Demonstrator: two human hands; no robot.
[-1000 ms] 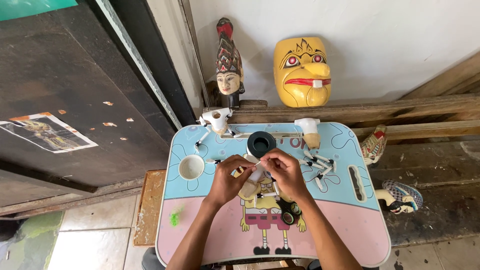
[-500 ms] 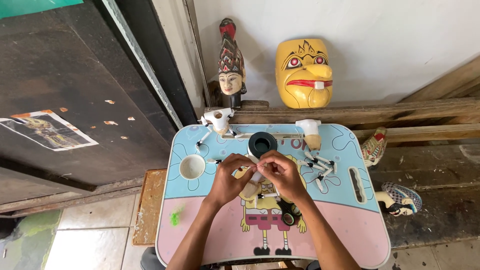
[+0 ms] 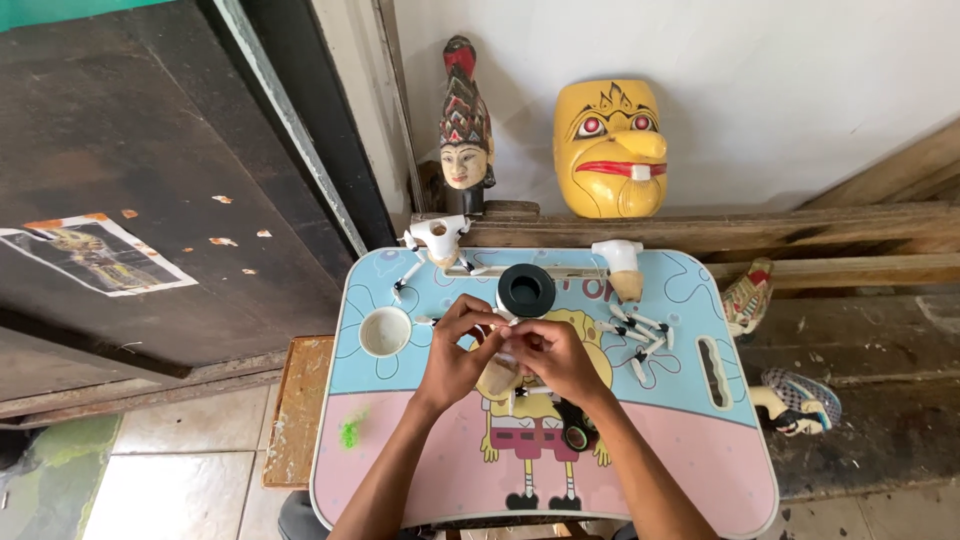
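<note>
My left hand (image 3: 456, 352) and my right hand (image 3: 556, 358) meet over the middle of a small cartoon-printed table (image 3: 400, 470). Together they pinch a small white and tan puppet piece (image 3: 497, 374), mostly hidden under my fingers. Just beyond my fingertips stands a black ring-shaped roll (image 3: 526, 290). A second, smaller black roll (image 3: 577, 436) lies beside my right wrist. Several loose white limb pieces (image 3: 636, 337) lie scattered to the right of my hands.
A white cup hole (image 3: 385, 331) sits at the table's left. White puppet torsos (image 3: 436, 238) (image 3: 622, 266) stand at the far edge. A carved head (image 3: 466, 128) and yellow mask (image 3: 612, 150) rest on a wooden ledge; painted puppets (image 3: 796, 402) lie at right.
My hands have stayed together over the table's middle, fingers shifting slightly on the small piece. The view has shifted a little.
</note>
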